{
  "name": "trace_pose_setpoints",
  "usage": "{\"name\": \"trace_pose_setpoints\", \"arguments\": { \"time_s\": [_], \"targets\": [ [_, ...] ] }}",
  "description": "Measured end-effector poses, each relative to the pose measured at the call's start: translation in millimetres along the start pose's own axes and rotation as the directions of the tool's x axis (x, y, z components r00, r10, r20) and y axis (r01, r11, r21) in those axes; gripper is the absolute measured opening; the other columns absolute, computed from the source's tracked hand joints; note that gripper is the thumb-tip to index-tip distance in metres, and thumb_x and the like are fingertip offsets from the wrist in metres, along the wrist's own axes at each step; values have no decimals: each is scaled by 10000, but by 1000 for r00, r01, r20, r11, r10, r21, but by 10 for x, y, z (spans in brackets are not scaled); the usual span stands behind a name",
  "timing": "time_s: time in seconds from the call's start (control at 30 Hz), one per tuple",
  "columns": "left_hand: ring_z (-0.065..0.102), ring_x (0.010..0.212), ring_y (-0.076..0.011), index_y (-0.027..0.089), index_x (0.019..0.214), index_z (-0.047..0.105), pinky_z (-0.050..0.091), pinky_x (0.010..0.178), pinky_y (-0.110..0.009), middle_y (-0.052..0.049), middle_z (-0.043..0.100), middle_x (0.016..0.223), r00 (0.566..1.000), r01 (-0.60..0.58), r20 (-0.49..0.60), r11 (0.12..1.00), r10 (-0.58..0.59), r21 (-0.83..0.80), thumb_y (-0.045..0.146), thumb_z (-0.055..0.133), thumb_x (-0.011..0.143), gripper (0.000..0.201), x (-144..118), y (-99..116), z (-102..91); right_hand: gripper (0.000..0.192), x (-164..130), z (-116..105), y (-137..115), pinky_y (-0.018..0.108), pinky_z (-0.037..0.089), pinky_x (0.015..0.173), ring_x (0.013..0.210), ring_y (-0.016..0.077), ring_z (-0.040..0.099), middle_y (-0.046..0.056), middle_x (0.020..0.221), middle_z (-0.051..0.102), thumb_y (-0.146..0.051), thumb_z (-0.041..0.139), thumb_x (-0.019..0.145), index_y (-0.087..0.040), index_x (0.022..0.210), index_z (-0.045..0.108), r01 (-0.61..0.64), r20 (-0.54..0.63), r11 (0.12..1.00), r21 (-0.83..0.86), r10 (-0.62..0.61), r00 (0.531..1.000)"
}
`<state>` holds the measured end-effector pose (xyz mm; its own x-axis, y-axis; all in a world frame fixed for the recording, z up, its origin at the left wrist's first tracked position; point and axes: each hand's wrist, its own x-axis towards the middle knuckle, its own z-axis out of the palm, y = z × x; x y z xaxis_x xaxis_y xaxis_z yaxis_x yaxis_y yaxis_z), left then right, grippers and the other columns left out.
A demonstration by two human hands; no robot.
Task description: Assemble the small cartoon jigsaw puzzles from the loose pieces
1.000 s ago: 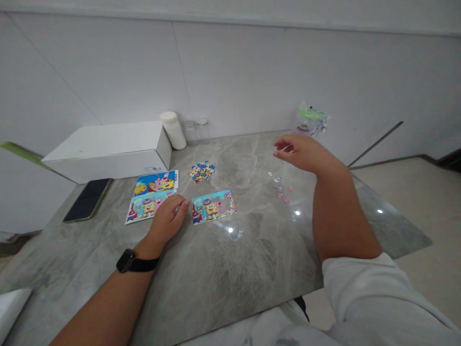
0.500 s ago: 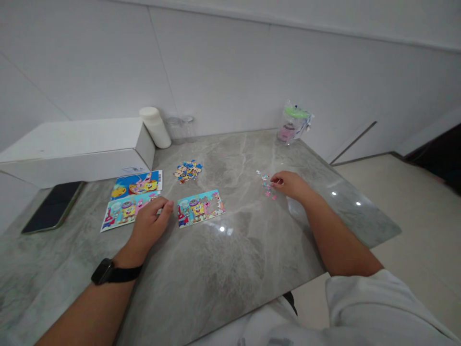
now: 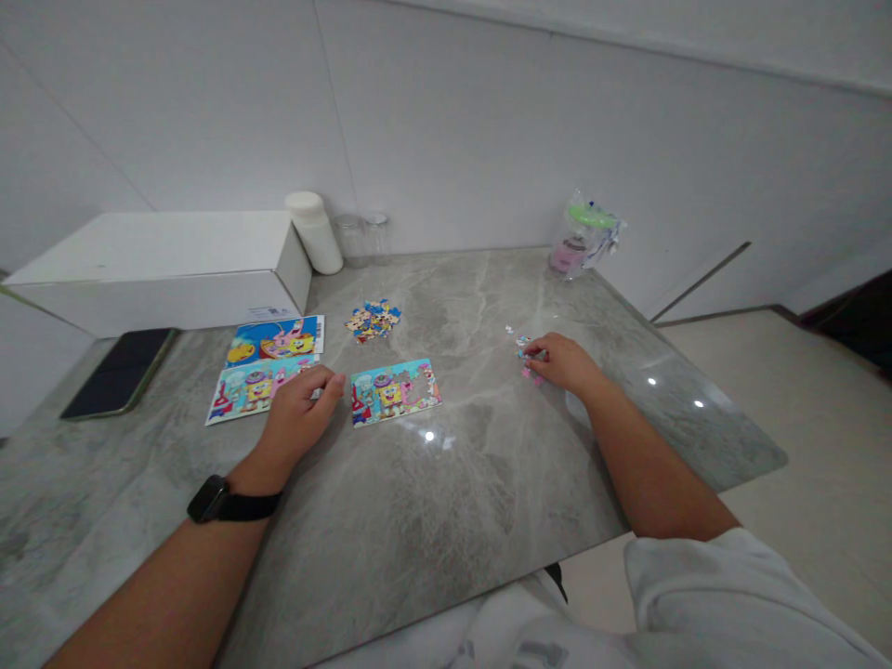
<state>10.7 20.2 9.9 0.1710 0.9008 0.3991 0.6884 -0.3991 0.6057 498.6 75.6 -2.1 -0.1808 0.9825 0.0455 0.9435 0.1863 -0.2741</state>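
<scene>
My right hand (image 3: 559,360) reaches down to a small group of loose jigsaw pieces (image 3: 522,342) on the right part of the table, fingertips pinched at a piece among them. The fingers hide most of that piece. Curled loosely with nothing seen in it, my left hand (image 3: 301,409) rests over the right edge of a printed picture sheet (image 3: 241,395). Just right of it lies a partly assembled jigsaw puzzle (image 3: 369,395) with cartoon figures and a grey gap toward its right side. A pile of blue and yellow jigsaw pieces (image 3: 374,321) sits behind the puzzle.
A long white box (image 3: 160,297) stands at the back left, with a phone (image 3: 122,372) before it. Beside the box are a white bottle (image 3: 315,234) and two clear glasses (image 3: 363,242). A plastic-wrapped cup (image 3: 582,242) stands at the back right of the marbled table (image 3: 474,502).
The view has shifted slightly, moving everything on the table a little to the right. My right hand has lowered onto the loose pieces, its fingertips closing together. My left hand stays put.
</scene>
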Motion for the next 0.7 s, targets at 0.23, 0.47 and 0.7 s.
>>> {"name": "trace_pose_setpoints", "arguments": {
  "time_s": [0.23, 0.47, 0.7],
  "targets": [
    [567, 686, -171, 210, 687, 561, 408, 699, -319, -2, 577, 683, 996, 10, -88, 1000, -9, 13, 386, 514, 999, 361, -8, -8, -9, 96, -9, -79, -13, 305, 477, 709, 756, 187, 668, 48, 877, 755, -289, 745, 805, -216, 866, 728, -129, 43, 988, 88, 126, 991],
    [568, 676, -170, 210, 677, 568, 404, 688, -321, -8, 588, 676, 996, 5, -90, 1000, -5, 4, 382, 507, 1006, 376, -6, -35, 2, 244, 41, -239, -224, 323, 511, 731, 781, 195, 678, 51, 888, 762, -377, 653, 857, -228, 1023, 753, -30, -5, 920, 391, 35, 999],
    [592, 709, -176, 209, 689, 580, 434, 721, -321, -19, 616, 700, 987, -8, -161, 999, 2, -42, 369, 510, 1007, 363, -4, 43, -20, 210, 328, -477, -936, 320, 486, 705, 740, 178, 615, 26, 823, 709, -410, 683, 823, -224, 918, 703, 142, -47, 854, 501, -137, 989]
  ]
}}
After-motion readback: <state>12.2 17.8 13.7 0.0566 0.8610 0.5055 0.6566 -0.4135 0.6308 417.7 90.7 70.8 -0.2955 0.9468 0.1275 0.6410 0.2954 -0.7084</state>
